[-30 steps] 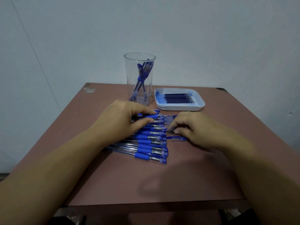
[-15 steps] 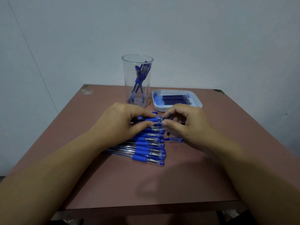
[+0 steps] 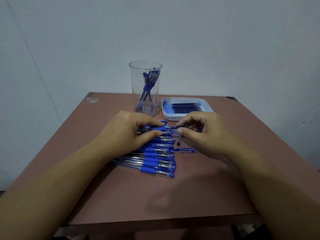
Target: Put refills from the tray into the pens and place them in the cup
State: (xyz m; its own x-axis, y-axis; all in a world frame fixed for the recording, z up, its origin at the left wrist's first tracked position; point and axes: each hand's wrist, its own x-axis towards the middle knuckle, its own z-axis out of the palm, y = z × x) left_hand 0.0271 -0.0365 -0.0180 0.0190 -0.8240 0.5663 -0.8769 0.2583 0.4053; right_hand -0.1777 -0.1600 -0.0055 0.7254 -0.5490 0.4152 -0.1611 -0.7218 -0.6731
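Note:
A row of several clear pens (image 3: 156, 162) with blue grips lies side by side on the table. My left hand (image 3: 129, 131) pinches the blue grip of the farthest pen (image 3: 160, 128) between thumb and forefinger. My right hand (image 3: 201, 129) pinches the cap end of that same pen (image 3: 174, 134), thumb in front and fingers curled over it. A clear cup (image 3: 145, 87) behind holds a few finished pens. The white tray (image 3: 187, 116) to its right holds several dark blue refills (image 3: 184, 107).
A loose clear cap with a blue clip (image 3: 186, 150) and a tiny black tip piece (image 3: 178, 143) lie on the reddish-brown table (image 3: 121, 196) right of the pen row. A pale wall stands right behind the table.
My right hand has left the loose cap on the table and moved up and back to the pen that my left hand holds. My left hand has hardly moved.

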